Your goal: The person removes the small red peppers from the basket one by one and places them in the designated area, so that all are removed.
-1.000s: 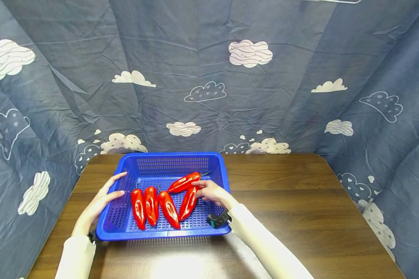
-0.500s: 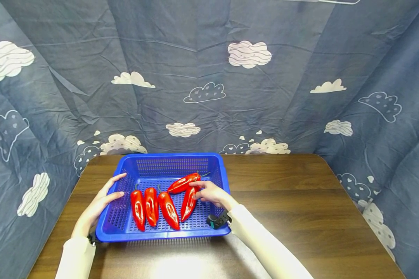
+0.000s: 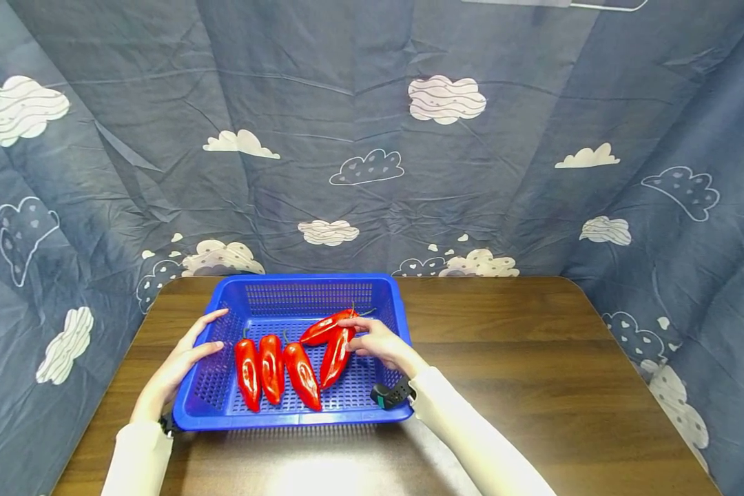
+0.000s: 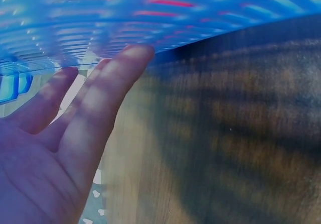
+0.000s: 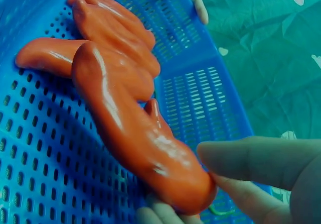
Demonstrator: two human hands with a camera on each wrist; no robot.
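My right grip [image 3: 379,342] pinches a red pepper [image 3: 335,364] in the blue basket [image 3: 293,419], left grip [image 3: 176,365] resting straight-fingered over its rim [image 3: 186,393]; wood-grained counter [image 3: 508,372] beneath, glare up front, creased cloud-print curtain [image 3: 502,186] behind

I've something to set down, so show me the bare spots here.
Widest: the wooden table right of the blue basket, up to the cloud-print curtain. Smaller: the basket floor between the back wall and the three leftmost red peppers. Crowded: where the right hand holds one red pepper beside another, and by the left wall at the left hand.
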